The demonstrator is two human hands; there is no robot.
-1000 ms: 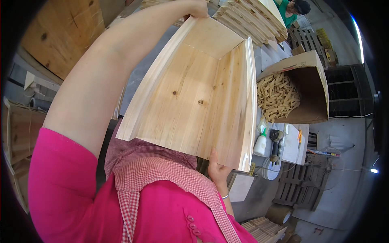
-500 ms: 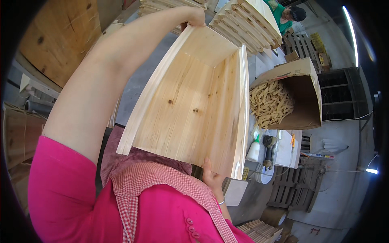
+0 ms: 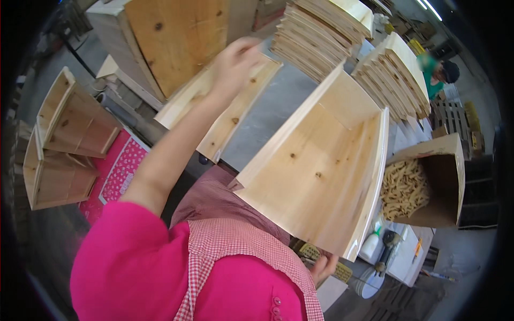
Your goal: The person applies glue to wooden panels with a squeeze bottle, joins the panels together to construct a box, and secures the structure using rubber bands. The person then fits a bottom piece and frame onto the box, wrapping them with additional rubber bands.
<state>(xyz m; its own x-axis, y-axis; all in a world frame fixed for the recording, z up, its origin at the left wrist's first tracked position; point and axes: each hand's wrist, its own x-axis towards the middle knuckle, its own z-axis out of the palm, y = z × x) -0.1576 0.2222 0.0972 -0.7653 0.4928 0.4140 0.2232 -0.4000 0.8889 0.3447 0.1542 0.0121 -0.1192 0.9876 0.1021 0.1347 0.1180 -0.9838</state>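
In the head view, the box lies at 5 o'clock from the left hand, well apart, and at 12 o'clock from the right hand, the nearer one, which touches the box's lower edge. Its long axis runs from 7 to 1 o'clock. The left fingers, near a board, are blurred, the right tips hidden; whether either hand pinches cannot be told.

Left grip blurred, lamp bright
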